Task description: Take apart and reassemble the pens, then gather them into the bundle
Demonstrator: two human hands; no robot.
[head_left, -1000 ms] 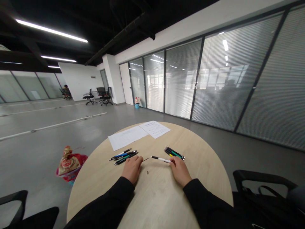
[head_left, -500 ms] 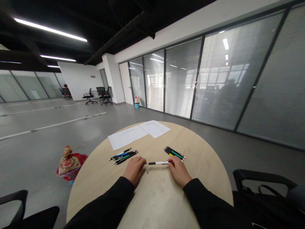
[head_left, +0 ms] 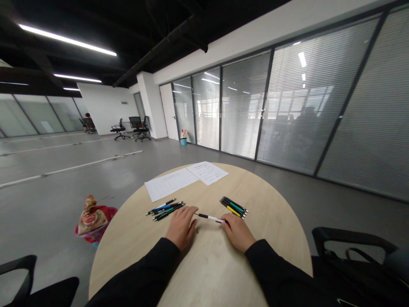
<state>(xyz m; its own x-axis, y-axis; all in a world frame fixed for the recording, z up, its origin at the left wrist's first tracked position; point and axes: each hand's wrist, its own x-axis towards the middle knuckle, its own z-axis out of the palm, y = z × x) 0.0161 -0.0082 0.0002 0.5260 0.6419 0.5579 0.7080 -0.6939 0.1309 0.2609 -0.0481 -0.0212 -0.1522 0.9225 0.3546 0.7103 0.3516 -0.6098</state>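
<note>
A white pen with a black grip lies slantwise between my hands, its tip pointing left. My right hand pinches the pen's right end. My left hand is beside the tip, thumb and fingers apart, holding nothing that I can see. A small dark piece rests on the table by the left thumb, too small to name. Beyond the left hand is a group of pens, black with blue and green parts. Past the right hand lies a second group of pens, with green and yellow parts.
Two printed sheets lie at the far side of the round wooden table. Black chairs stand at the lower left and right. A bin with a paper bag is on the floor to the left.
My left thumb and fingers have spread apart and away from the pen tip. The pen has tilted, its tip end now farther from me; my right hand has shifted slightly left.
</note>
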